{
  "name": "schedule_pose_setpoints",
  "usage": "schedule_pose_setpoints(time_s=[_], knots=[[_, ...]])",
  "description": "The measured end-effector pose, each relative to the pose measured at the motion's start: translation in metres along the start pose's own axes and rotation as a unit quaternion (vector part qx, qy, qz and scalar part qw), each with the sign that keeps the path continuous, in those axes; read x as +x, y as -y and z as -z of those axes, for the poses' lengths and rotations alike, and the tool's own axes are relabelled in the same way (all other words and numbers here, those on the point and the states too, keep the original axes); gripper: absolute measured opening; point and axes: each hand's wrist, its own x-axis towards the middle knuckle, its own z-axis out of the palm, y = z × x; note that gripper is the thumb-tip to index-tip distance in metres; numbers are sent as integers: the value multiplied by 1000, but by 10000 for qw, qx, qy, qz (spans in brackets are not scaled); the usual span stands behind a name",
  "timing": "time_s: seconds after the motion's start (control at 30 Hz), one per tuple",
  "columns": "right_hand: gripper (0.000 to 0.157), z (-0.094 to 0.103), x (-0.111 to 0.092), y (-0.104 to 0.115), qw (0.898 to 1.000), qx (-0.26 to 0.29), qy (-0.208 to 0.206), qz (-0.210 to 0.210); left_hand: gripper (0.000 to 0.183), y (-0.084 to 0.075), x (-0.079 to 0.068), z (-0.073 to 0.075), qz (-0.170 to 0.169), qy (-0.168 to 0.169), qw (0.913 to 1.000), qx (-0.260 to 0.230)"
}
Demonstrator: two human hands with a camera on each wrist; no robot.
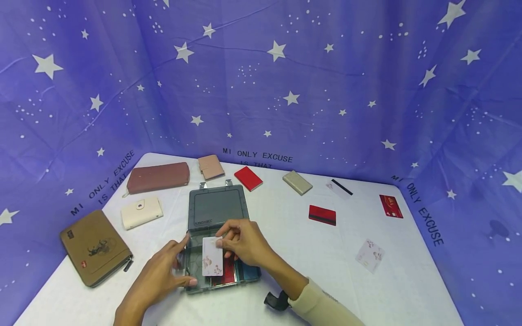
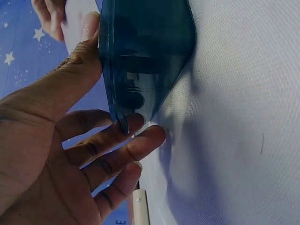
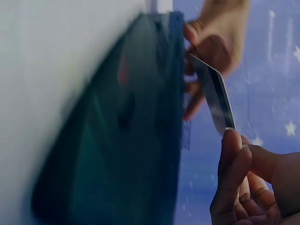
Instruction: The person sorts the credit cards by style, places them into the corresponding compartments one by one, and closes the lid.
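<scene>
A grey translucent plastic box (image 1: 187, 271) lies with its lid (image 1: 218, 206) folded back. My left hand (image 1: 161, 271) holds its left side, thumb at the near corner and fingers farther along; in the left wrist view the fingertips (image 2: 154, 136) touch near the box's corner. Between thumb and fingers my right hand (image 1: 246, 242) pinches a white floral card (image 1: 212, 258), tilted over the box. The right wrist view shows the dark stripe on the back of this card (image 3: 218, 93). Inside the box are a red card (image 1: 229, 272) and a blue item (image 1: 248, 270).
At left are a brown zip case (image 1: 95, 249), a cream card holder (image 1: 142, 213), and a maroon wallet (image 1: 159, 177). Behind lie a pink wallet (image 1: 211, 167), a red booklet (image 1: 248, 178) and a gold case (image 1: 297, 182). Several cards, one floral (image 1: 370, 256), are spread to the right.
</scene>
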Motion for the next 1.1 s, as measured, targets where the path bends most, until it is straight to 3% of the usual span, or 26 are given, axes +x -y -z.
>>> schedule_pose_setpoints(time_s=[0.2, 0.4, 0.57, 0.8, 0.9, 1.1], knots=[[15, -25, 10, -1, 9966, -788, 226, -75, 110, 1, 0, -2, -5, 25, 10000, -40], [26, -14, 10, -8, 9925, -1193, 206, 166, 111, 2, 0, -3, 38, 46, 10000, 20], [28, 26, 8, -21, 9933, -1127, -173, 206, 112, 0, 1, 0, 107, 84, 9999, 18], [35, 105, -4, -54, 9799, -1672, -995, -450, 113, -1, 1, 1, 191, 121, 9997, -1], [41, 140, -15, -71, 9670, -2076, -1239, -807, 113, -1, 1, 1, 193, 109, 9998, 7], [57, 196, -38, -93, 9270, -3048, -1545, -1547, 113, -1, 0, 1, 202, 100, 9997, 61]])
